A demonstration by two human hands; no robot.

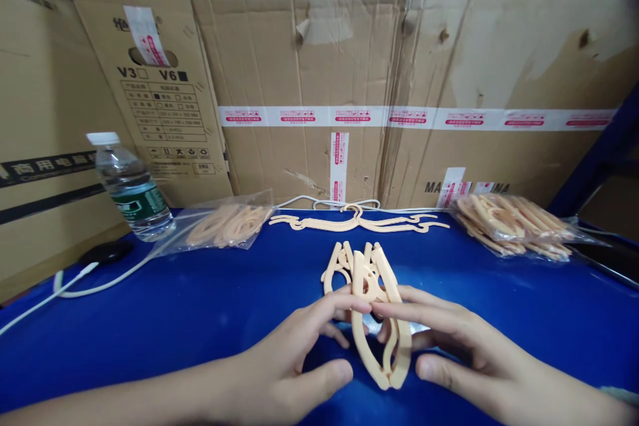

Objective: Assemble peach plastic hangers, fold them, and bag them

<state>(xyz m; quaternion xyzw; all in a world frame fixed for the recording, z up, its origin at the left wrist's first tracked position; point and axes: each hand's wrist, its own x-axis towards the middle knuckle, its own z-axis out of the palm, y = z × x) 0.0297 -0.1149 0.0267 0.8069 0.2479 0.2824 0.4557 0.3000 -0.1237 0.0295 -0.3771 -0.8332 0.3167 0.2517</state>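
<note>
A peach-coloured plastic folding hanger (357, 339), its arms folded together, is held upright between my two hands. My left hand (304, 346) has its index finger on the hanger's left side and its other fingers partly behind, with the thumb apart from it. From the other side my right hand (459, 339) rests its index fingertip on the hanger, the thumb beside its lower part. Just beyond lies another folded hanger (330, 273), partly hidden by the held one. Opened-out hangers (324, 223) lie farther back on the blue table.
A clear bag of folded hangers (237, 226) lies back left, beside a water bottle (132, 190), a black round object (106, 253) and a white cable (120, 279). More bagged hangers (509, 223) sit back right. Cardboard (309, 66) walls the far edge of the blue table (200, 319).
</note>
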